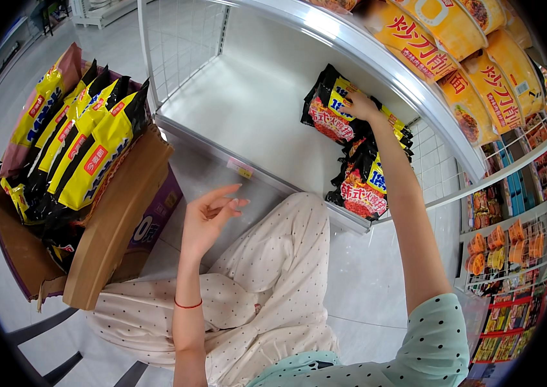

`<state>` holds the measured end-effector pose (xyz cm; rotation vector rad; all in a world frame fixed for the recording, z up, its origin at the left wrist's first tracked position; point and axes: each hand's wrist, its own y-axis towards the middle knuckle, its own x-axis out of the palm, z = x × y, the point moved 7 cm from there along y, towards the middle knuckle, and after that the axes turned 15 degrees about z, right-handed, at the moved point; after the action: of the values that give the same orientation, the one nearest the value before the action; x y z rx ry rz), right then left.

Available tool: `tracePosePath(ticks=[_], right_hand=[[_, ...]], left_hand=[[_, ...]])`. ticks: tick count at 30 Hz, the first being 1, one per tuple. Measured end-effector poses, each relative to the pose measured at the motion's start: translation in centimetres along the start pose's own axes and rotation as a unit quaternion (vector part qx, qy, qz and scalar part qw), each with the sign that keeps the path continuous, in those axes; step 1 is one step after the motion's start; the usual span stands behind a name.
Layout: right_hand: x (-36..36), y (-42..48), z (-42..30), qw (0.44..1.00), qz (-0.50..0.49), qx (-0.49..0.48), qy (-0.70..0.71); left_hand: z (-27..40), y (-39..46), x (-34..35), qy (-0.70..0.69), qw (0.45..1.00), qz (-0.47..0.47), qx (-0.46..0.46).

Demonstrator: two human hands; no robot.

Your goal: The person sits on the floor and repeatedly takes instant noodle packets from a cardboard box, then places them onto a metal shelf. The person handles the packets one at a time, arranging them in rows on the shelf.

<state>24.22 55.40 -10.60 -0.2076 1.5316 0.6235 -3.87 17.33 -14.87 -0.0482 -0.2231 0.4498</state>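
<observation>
My right hand [362, 107] reaches onto a white shelf [249, 116] and touches the face of a black and yellow instant noodle packet [332, 113]; whether its fingers grip the packet is unclear. A second noodle packet [361, 191] lies nearer me at the shelf's front right, and more packets are partly hidden behind my forearm. My left hand [210, 217] hovers in front of the shelf edge with its fingers half curled and apart, holding nothing. To my left, an opened cardboard carton [118, 217] holds several upright packets [94, 159] of similar colours, plus a pink one [67, 67].
Above the shelf, a curved metal shelf edge [351, 43] carries yellow noodle bowls [496, 87]. Wire dividers [184, 43] bound the shelf. A price tag [240, 167] sits on its front rail. My bent legs [273, 251] are close below. Dark slats [60, 367] lie at the lower left.
</observation>
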Motion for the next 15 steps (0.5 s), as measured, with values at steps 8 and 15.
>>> tracePosePath(ticks=[8,15], right_hand=[[-1.3,-2.7,-6.7,0.963,0.044,0.08,-0.254],[1.4,-3.8,-4.3,0.968,0.001,0.117,-0.222]], left_hand=[[-0.5,0.1,-0.2,0.019,1.0,-0.001,-0.004],[-0.8,0.1,0.2,0.014,1.0,-0.011,-0.017]])
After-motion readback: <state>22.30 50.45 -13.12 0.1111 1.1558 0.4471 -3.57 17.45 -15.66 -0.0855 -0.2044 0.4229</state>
